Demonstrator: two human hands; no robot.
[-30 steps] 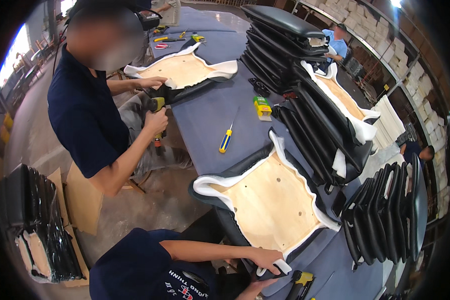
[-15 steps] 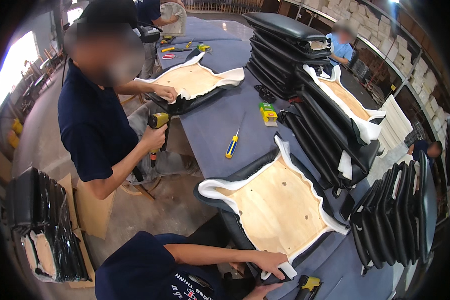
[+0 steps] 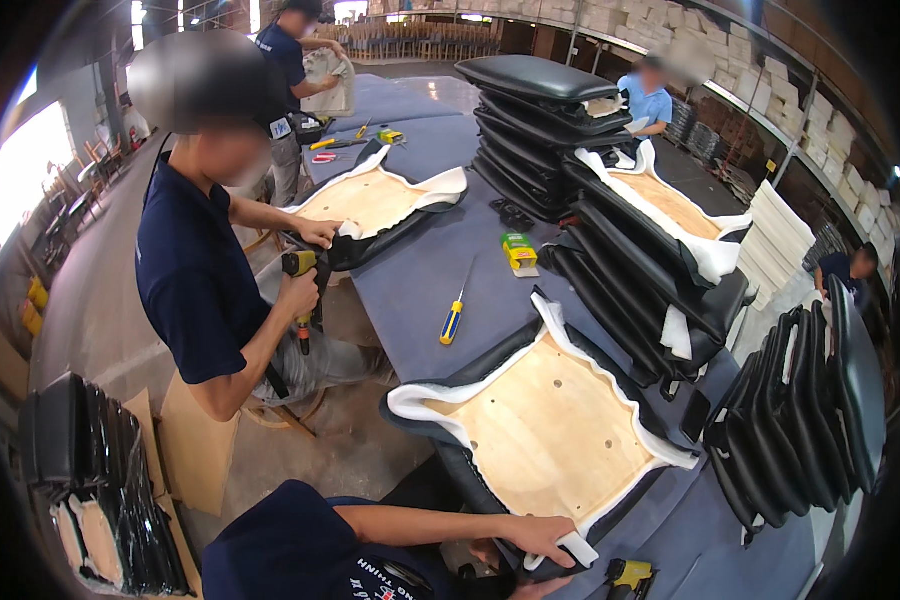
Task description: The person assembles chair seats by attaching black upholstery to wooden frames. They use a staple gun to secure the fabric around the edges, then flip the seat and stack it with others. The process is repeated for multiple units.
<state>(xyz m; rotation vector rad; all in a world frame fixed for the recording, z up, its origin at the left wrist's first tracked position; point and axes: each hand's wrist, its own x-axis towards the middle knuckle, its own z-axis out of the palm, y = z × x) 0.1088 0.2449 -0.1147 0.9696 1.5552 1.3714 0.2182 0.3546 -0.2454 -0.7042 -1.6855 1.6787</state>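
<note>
Left hand (image 3: 550, 535): lower centre of the frame, fingers curled over the white foam flap at the near corner of the seat base (image 3: 545, 440), holding it.
Right hand (image 3: 532, 590): at the bottom edge, mostly cut off (grip cannot be told), just left of a yellow staple gun (image 3: 630, 575).
Seat base: centre right, wooden underside up, directly above the left hand.
Screwdriver (image 3: 453, 322): further up on the blue table (image 3: 420, 280).
Change: left hand still on the same corner as half a second ago; seat base unmoved.
</note>
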